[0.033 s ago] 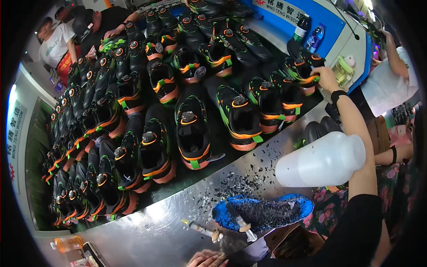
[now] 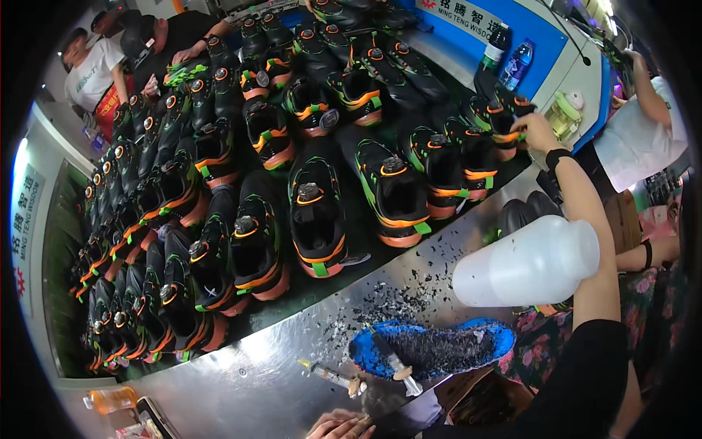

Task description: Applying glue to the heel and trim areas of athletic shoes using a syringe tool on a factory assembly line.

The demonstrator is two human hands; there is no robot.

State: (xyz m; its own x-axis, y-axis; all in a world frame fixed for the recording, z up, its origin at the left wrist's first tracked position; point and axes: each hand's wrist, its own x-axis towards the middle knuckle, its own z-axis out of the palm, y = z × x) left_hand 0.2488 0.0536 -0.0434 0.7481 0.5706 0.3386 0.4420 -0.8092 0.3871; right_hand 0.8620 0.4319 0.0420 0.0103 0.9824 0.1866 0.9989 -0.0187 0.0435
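Observation:
At the far right end of the shoe rows, my right hand [image 2: 539, 133] has its fingers closed at the heel of a black sneaker [image 2: 504, 139] with orange and green trim. My left hand [image 2: 340, 426] shows only partly at the bottom edge, fingers curled together; what they hold, if anything, is hidden. Nearest to it lies a syringe [image 2: 333, 377] on the metal table [image 2: 270, 366]. A second syringe [image 2: 395, 364] rests across a blue insole-shaped pad [image 2: 504, 340] covered with dark scraps. A white plastic bottle [image 2: 512, 263] stands in front of my right forearm.
Rows of matching sneakers [image 2: 318, 212] fill the dark green surface. Black scraps [image 2: 387, 304] litter the table. An orange bottle [image 2: 113, 399] lies at the lower left beside a phone [image 2: 157, 418]. Drink bottles [image 2: 517, 64] stand at the back right. Other people [image 2: 95, 69] are on both sides.
My right hand and the sneaker at its fingers have shifted slightly, with the heel sitting a little lower. Everything else looks the same.

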